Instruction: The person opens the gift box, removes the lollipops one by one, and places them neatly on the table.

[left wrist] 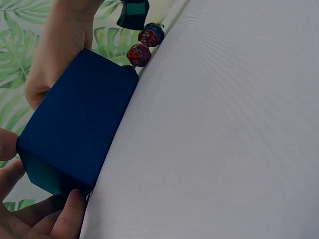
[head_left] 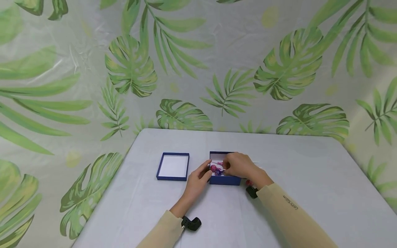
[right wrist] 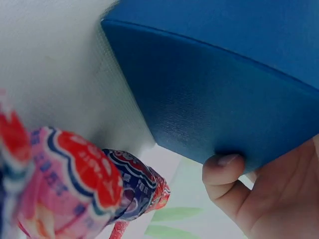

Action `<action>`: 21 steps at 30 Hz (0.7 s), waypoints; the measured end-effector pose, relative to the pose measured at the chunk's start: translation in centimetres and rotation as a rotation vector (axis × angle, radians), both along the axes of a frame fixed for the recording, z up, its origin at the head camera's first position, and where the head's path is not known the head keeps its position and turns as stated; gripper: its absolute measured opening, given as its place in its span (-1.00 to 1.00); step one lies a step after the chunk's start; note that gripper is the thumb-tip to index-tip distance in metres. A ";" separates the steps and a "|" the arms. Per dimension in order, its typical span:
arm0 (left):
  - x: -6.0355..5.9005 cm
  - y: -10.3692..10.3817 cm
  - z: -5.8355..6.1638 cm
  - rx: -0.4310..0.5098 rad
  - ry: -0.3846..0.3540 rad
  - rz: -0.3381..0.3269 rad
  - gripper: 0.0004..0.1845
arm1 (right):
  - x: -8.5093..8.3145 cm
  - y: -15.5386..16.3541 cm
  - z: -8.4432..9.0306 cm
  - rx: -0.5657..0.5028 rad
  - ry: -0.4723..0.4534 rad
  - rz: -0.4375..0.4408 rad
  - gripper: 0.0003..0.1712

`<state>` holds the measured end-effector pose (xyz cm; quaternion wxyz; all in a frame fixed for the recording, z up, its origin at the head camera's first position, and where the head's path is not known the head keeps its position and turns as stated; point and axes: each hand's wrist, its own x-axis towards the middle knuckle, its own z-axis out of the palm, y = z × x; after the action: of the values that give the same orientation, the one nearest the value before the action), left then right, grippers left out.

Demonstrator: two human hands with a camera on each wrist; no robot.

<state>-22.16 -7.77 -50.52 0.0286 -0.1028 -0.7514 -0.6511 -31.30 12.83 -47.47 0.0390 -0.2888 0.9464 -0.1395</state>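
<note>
- A dark blue box [head_left: 224,179] is seen at the centre of the head view, standing on the grey counter [head_left: 310,179]; wrapped lollipops [head_left: 216,168] lie inside it, red and purple heads showing.
- The left hand [head_left: 198,179] is placed against the box's left side; in the left wrist view its fingertips [left wrist: 67,219] are wrapped round the lower corner of the box [left wrist: 75,124], so the box is gripped and steadied.
- The right hand [head_left: 240,166] is held over the box opening, fingers curled down among the lollipops. A lollipop appears to be pinched, but the pinch itself is hidden by the hand and cannot be confirmed.
- In the right wrist view a thumb [right wrist: 224,174] is pressed to the box wall [right wrist: 224,94], and wrapped lollipops [right wrist: 75,189] are seen close to the lens at lower left.
- Further lollipops [head_left: 250,182] lie on the counter just beside the box, at the right wrist; two are also seen in the upper part of the left wrist view [left wrist: 144,45].
- The box lid [head_left: 173,166] lies open side up, left of the box and apart from it.
- Judgement: the step is best done with the box kept braced by the left hand, each lollipop laid flat with sticks aligned, so that the lid can be seated without fouling.
</note>
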 end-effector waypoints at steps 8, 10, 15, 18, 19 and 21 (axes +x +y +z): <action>-0.5 0.0 -1.3 -0.002 0.010 0.014 -0.53 | 0.4 0.2 0.0 -0.085 -0.036 -0.033 -0.87; -1.0 0.0 -2.2 -0.012 0.011 0.019 -0.53 | 0.5 0.3 0.2 -0.131 -0.062 -0.045 -0.87; -1.6 0.0 -3.2 -0.039 0.020 0.032 -0.53 | 0.6 0.8 0.7 -0.232 -0.086 -0.071 -0.88; -1.6 -0.1 -3.2 -0.045 0.022 0.031 -0.53 | 0.7 1.0 1.1 -0.280 -0.085 -0.082 -0.91; -1.6 -0.1 -3.2 -0.046 0.019 0.031 -0.52 | 0.7 1.1 1.2 -0.296 -0.088 -0.084 -0.92; -1.6 -0.1 -3.1 -0.047 0.022 0.029 -0.52 | 0.8 1.1 1.5 -0.330 -0.104 -0.091 -0.92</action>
<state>-23.74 -7.87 -53.63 0.0440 -0.0996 -0.7676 -0.6316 -30.52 13.95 -46.01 0.0337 -0.2407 0.9194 -0.3094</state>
